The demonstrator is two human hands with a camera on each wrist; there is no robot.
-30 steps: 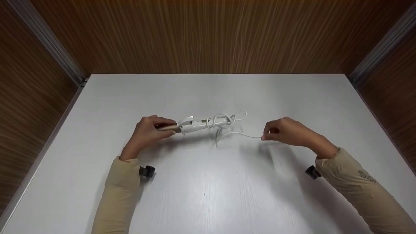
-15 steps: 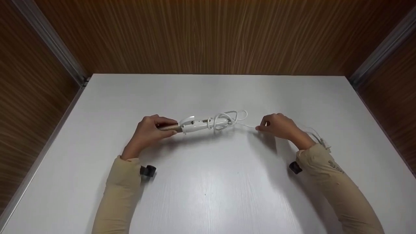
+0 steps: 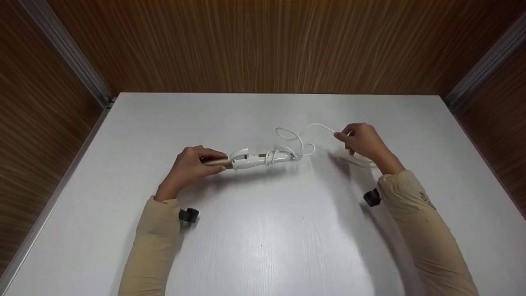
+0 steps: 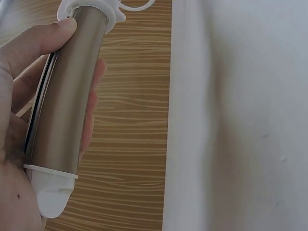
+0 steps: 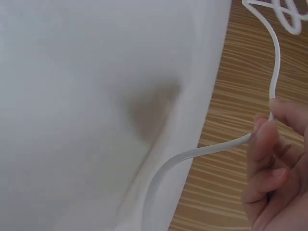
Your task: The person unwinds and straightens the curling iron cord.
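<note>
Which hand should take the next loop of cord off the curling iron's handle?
Probably the right hand: it already pinches the white cord beside the coils, while the left hand grips the curling iron by its barrel.

The curling iron [image 3: 250,159] is held lengthwise across the middle of the surface [image 3: 263,230], its barrel end gripped in the left hand [image 3: 187,168] on the left. Its cord [image 3: 294,142] is looped around and just behind the handle end on the right. Further right and slightly behind, the cord is pinched by the right hand [image 3: 363,142]. Walls are set behind and at both sides.
</note>
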